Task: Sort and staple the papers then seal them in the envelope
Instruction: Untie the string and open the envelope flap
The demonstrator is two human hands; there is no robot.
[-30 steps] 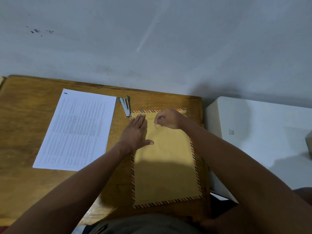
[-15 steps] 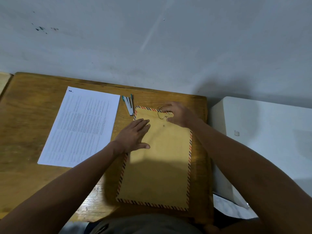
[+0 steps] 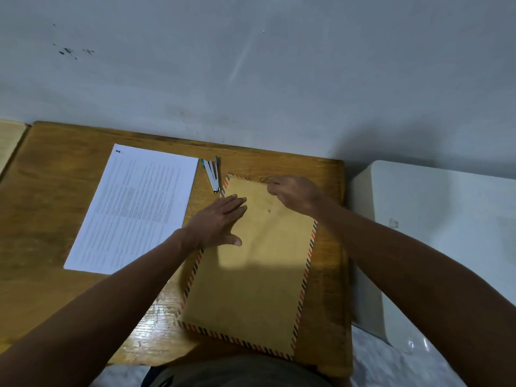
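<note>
Envelope point(image 3: 251, 275): flat on desk point(image 3: 55, 219), beside papers point(image 3: 134, 208).
Left hand point(image 3: 217, 222): fingers straight, together, pressing envelope's upper left.
Right hand point(image 3: 296, 194): fingertips pinching string point(image 3: 265, 179) at envelope's top edge.

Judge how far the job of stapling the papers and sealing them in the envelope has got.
Done: hard to confirm; the papers lie on the desk beside the stapler, outside the envelope.
In hand: the left hand presses the envelope flat while the right hand pinches the closure string at its top.
Left: putting the papers inside and sealing.
</note>
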